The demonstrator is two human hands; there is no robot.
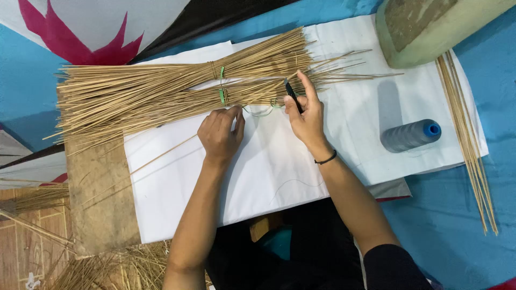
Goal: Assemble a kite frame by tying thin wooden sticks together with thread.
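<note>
Right hand: thumb and fingers are pinched on a slim dark tool, possibly a pen or blade; its exact kind cannot be told. The forefinger is extended toward 12 o'clock, alongside the tool. A dark band sits on the wrist.

Left hand: fingers are curled and pressed together, knuckles up, with the fingertips touching the lower edge of the stick bundles. Whether anything is pinched under the fingers cannot be told.

The bundles of thin bamboo sticks lie at 12 o'clock from both hands, fanned out toward 9 o'clock. Each bundle is bound near its middle with a green tie. The tool tip rests against the sticks just right of the ties. A single loose stick lies at 8 o'clock from the left hand.

The bundles rest on a white sheet spread over a blue surface. A grey thread spool with a blue core lies on the sheet at 3 o'clock from the right hand, well apart. A further row of sticks lies beyond the spool, along the right edge of the sheet. A greenish block sits at 1 o'clock.
</note>
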